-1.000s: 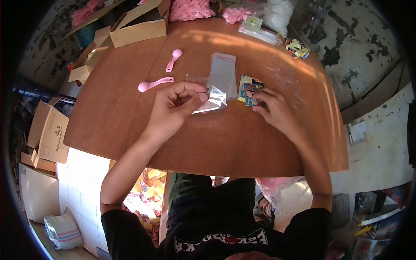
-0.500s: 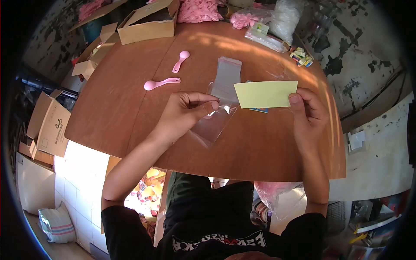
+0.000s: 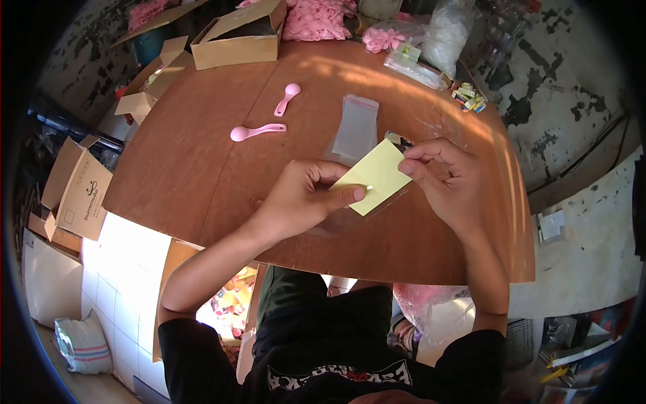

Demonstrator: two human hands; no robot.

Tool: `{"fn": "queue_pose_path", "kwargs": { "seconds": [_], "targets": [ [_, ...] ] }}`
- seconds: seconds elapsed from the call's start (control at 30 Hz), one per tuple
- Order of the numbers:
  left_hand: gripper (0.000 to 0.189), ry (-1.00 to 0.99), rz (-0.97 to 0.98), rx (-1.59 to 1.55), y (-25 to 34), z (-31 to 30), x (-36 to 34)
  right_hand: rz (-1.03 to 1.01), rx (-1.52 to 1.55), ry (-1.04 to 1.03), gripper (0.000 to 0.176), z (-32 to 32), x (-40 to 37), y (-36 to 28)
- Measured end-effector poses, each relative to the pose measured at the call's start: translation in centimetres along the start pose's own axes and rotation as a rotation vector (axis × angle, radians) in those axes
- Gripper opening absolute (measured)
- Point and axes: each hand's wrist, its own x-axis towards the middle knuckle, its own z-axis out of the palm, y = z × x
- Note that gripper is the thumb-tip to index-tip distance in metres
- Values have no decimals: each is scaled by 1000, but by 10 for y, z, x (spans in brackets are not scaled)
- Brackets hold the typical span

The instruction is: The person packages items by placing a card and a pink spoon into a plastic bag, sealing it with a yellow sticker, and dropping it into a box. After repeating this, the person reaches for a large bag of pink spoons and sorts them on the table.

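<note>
A pale yellow card [image 3: 378, 176] is tilted between both hands above the brown table [image 3: 182, 161]. My left hand [image 3: 313, 195] pinches its lower left end, thumb on top. My right hand [image 3: 441, 176] grips the upper right corner between thumb and fingers. Some clear plastic shows around and under the card, mostly hidden. Just beyond lies a stack of clear plastic bags [image 3: 356, 128]. A small printed item [image 3: 397, 139] is partly covered by the card. Two pink spoons, one upright [image 3: 287, 99] and one sideways [image 3: 258, 132], lie to the left.
An open cardboard box [image 3: 239, 50] and a pink pile [image 3: 316, 20] stand at the far edge. Plastic packs [image 3: 414, 71] and small printed pieces [image 3: 469, 97] lie at the far right. Another carton [image 3: 84, 192] is left of the table.
The yellow card has moved down and left and turned diagonal. My left hand has come onto it, and the clear bag it held is now mostly hidden near the card.
</note>
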Motion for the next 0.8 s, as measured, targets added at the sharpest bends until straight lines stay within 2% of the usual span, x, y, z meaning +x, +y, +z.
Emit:
{"fn": "queue_pose_path", "kwargs": {
  "seconds": [0.07, 0.1, 0.17, 0.2, 0.27, 0.3, 0.37, 0.4, 0.47, 0.5, 0.57, 0.6, 0.7, 0.73, 0.77, 0.8],
  "targets": [
    [24, 15, 53, -50, 0, 2, 0, -65, -18, -71, 10, 2, 2, 1],
    [24, 15, 53, -51, 1, 3, -1, -130, -34, -144, 10, 3, 2, 3],
    [24, 26, 0, -5, 6, 3, -3, -134, -21, -203, 11, 6, 0, 2],
    [24, 27, 0, -6, 4, 4, -3, -101, 18, -247, 12, 9, -1, -1],
    [22, 94, 156, 67, -1, 6, -1, -50, 59, -336, 15, 10, -1, -2],
    [22, 95, 155, 65, -3, 8, 0, -49, 59, -337, 15, 10, -1, -2],
    [21, 195, 283, 31, -6, 12, -1, 85, 227, -332, 16, 13, -1, -3],
    [21, 207, 278, 33, -6, 13, -1, 83, 235, -341, 16, 14, -1, -5],
    [21, 254, 353, 74, -4, 14, -3, 224, 198, -408, 16, 18, -2, -10],
    [21, 275, 348, 82, 0, 12, -6, 215, 209, -427, 16, 23, -1, -12],
    [25, 185, 291, 126, 7, 10, -11, 231, 92, -491, 13, 32, -1, -16],
    [35, 199, 404, 196, 2, 9, -11, 164, -42, -470, 13, 35, -2, -11],
    [44, 323, 507, 371, 5, 6, -20, 119, 26, -411, 14, 44, 10, -13],
    [45, 289, 420, 363, 3, -1, -28, 109, 98, -469, 19, 42, 15, -7],
    [45, 295, 417, 365, 0, -8, -36, 107, 101, -475, 19, 41, 24, -4],
    [40, 275, 282, 374, -3, -16, -43, 169, 301, -587, 20, 40, 34, -2]
  ]
}}
